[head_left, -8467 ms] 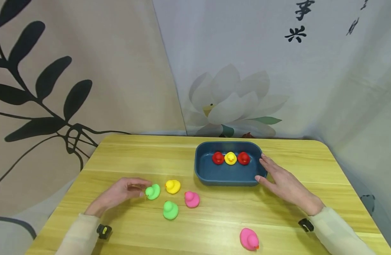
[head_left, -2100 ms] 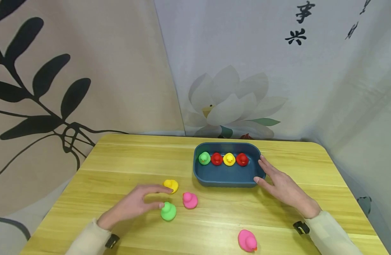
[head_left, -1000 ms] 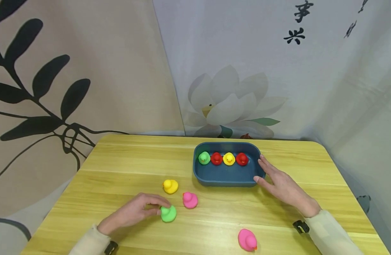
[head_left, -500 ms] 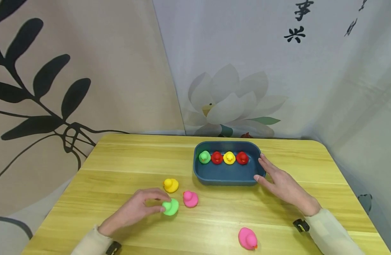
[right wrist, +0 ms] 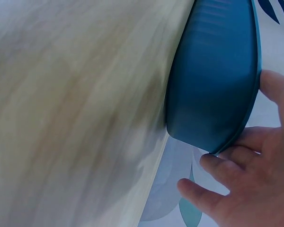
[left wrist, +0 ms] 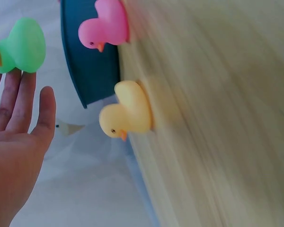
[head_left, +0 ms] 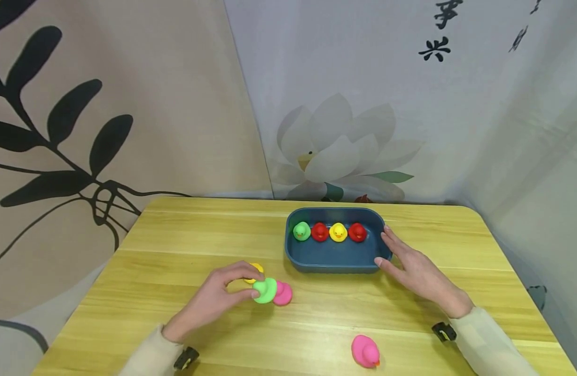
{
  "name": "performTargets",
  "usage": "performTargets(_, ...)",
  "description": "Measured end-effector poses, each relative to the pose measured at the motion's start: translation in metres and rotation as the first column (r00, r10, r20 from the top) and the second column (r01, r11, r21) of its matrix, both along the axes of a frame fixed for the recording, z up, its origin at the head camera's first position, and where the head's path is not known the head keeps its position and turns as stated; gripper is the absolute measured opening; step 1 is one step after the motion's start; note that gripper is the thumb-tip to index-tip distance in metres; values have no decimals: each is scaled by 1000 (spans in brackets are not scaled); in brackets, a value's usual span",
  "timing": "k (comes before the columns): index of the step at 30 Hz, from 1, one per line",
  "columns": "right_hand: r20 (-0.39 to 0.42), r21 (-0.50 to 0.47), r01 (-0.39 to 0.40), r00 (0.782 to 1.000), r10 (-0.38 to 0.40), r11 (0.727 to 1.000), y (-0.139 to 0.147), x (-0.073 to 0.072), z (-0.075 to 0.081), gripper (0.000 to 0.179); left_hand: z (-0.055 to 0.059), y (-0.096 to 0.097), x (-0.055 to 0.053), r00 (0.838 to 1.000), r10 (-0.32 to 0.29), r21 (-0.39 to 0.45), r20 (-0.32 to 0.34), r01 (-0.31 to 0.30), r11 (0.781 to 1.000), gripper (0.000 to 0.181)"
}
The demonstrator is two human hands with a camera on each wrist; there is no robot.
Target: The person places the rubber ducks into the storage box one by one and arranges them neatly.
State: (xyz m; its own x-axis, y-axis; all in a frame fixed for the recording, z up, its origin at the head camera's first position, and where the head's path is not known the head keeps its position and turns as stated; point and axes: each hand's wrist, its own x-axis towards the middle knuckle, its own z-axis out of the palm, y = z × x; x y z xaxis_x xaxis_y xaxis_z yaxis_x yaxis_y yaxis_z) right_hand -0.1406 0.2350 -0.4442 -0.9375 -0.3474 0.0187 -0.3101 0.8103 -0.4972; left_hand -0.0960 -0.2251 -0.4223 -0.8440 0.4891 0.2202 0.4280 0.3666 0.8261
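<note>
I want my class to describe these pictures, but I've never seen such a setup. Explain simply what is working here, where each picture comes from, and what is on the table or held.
No machine works here, just a person's two bare hands. The head view comes from a camera worn on the head, looking forward and down; the wrist views come from a camera on each wrist.

On the table stands a blue tray holding, left to right, a green duck, a red duck, a yellow duck and another red duck. Outside it are a second yellow duck, a pink duck, and another pink duck nearer the wearer. The left hand pinches a second green duck above the table; the right hand touches the tray's right end.
</note>
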Motion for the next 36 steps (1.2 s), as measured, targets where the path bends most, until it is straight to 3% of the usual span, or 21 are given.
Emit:
performTargets(16, -8, -3, 4, 1000, -4, 1000, 0, 2, 0, 83, 13, 42, -11, 993, 118, 52, -4, -118, 992, 34)
performTargets(28, -7, -9, 2, 1000, -2, 1000, 0, 2, 0, 83, 13, 72, -25, 982, 189, 133, 14, -189, 973, 27)
performTargets(36, -7, -11, 2, 1000, -2, 1000, -1, 3, 0, 83, 9, 92, -41, 975, 221, 144, -10, -218, 965, 27)
